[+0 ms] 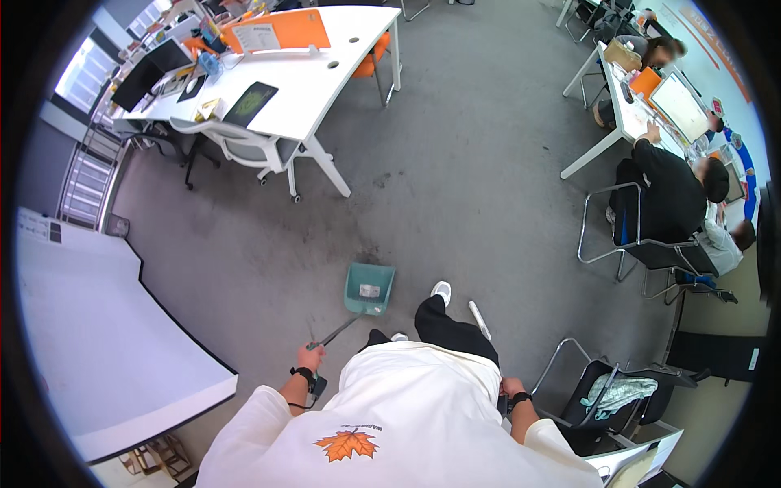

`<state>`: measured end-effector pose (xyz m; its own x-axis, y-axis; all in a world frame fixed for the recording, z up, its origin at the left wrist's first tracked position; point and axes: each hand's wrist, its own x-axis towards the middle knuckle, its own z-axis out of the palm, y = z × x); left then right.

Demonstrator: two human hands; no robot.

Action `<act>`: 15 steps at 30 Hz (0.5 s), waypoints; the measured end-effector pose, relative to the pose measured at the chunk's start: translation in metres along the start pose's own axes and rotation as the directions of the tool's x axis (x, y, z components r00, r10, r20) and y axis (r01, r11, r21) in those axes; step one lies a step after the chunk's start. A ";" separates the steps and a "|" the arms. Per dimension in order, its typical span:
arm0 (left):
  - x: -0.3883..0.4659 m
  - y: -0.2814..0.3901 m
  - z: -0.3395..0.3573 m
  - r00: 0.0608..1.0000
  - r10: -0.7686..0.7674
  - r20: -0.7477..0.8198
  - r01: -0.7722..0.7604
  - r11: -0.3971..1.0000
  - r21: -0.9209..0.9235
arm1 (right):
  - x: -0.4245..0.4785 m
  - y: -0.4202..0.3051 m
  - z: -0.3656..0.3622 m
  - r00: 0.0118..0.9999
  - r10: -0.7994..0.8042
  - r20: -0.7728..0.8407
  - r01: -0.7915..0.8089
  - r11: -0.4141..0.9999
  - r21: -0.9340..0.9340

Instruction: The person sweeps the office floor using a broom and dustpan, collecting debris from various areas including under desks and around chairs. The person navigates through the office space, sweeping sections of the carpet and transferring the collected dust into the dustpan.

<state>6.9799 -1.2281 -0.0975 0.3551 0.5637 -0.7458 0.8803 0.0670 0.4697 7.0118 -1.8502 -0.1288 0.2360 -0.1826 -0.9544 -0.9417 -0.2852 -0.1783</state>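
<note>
My left hand (310, 355) grips the thin dark handle (339, 330) of a green dustpan (370, 285). The pan lies on the grey floor ahead of my feet, with a pale label inside it. At my right hip, my right hand (511, 388) is closed around a dark handle (503, 405), mostly hidden by my shirt. A white bar-shaped object (480, 320) shows beside my right leg; whether it joins that handle cannot be seen. Dark smudges (367, 253) mark the floor just beyond the pan's lip.
A white desk (293, 85) with a swivel chair (250, 146) stands ahead left. A large whiteboard (134, 341) is close on my left. Several people sit along a table (634, 116) at right. A chair (601, 390) holding a cloth is near my right hand.
</note>
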 end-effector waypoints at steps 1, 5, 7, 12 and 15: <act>0.001 0.008 0.002 1.000 0.004 -0.026 -0.003 1.000 0.007 | 0.003 -0.013 -0.003 1.000 -0.001 -0.004 0.001 1.000 -0.019; -0.009 0.061 0.023 0.994 -0.027 -0.104 0.032 0.999 0.043 | -0.010 -0.083 -0.024 0.998 -0.031 -0.046 0.024 0.988 -0.151; -0.017 0.077 0.030 0.986 -0.018 -0.165 0.019 1.000 0.001 | -0.005 -0.119 -0.031 0.997 -0.063 -0.047 0.052 0.978 -0.200; -0.035 0.111 0.040 0.968 -0.087 -0.237 0.032 0.973 -0.227 | 0.018 -0.217 -0.056 0.977 -0.187 -0.100 0.155 0.952 -0.265; -0.036 0.126 0.037 0.955 -0.133 -0.266 0.037 0.940 -0.338 | 0.041 -0.285 -0.059 0.978 -0.201 -0.048 0.180 0.942 -0.283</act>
<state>7.0902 -1.2701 -0.0291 0.1387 0.7481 -0.6489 0.7345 0.3619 0.5741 7.3038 -1.8317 -0.1035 0.4322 -0.1668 -0.8862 -0.7771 -0.5675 -0.2722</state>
